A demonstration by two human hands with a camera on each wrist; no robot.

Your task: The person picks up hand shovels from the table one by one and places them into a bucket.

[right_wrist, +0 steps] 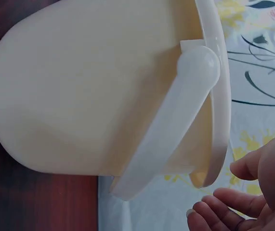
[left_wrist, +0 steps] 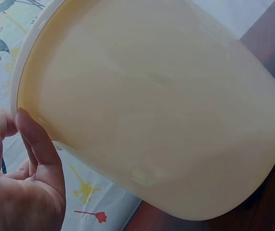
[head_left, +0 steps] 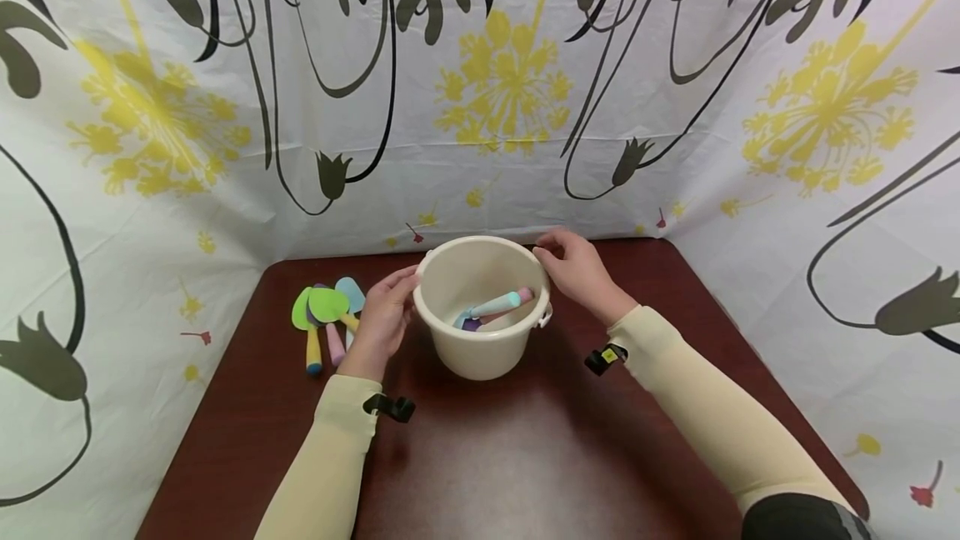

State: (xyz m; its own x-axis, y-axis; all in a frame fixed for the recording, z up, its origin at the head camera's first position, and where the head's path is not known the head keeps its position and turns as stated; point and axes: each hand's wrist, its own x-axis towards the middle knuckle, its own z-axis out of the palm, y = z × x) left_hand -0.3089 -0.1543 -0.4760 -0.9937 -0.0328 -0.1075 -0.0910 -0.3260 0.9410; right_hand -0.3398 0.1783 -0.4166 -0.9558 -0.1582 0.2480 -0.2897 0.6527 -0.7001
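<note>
A cream plastic bucket [head_left: 480, 354] stands upright on the table. Inside it lie a light-blue stick with a teal end [head_left: 495, 305], a pinkish stick [head_left: 527, 295] and a purple piece [head_left: 471, 325]; their lower parts are partly hidden. My left hand [head_left: 383, 319] pinches the bucket's rim on the left, with thumb and fingertips at the edge in the left wrist view. At the far right of the rim, my right hand [head_left: 581, 275] is held with bent, loose fingers; the right wrist view shows it just apart from the rim. The white bucket handle [right_wrist: 161, 125] hangs down on that side.
Left of the bucket, several paddle-shaped pieces lie in a pile, among them a green-headed one [head_left: 327, 304], a light-blue head [head_left: 350, 293] and a yellow handle [head_left: 313, 350]. The dark red table [head_left: 480, 457] is bordered by a white patterned cloth [head_left: 480, 182] behind and at both sides.
</note>
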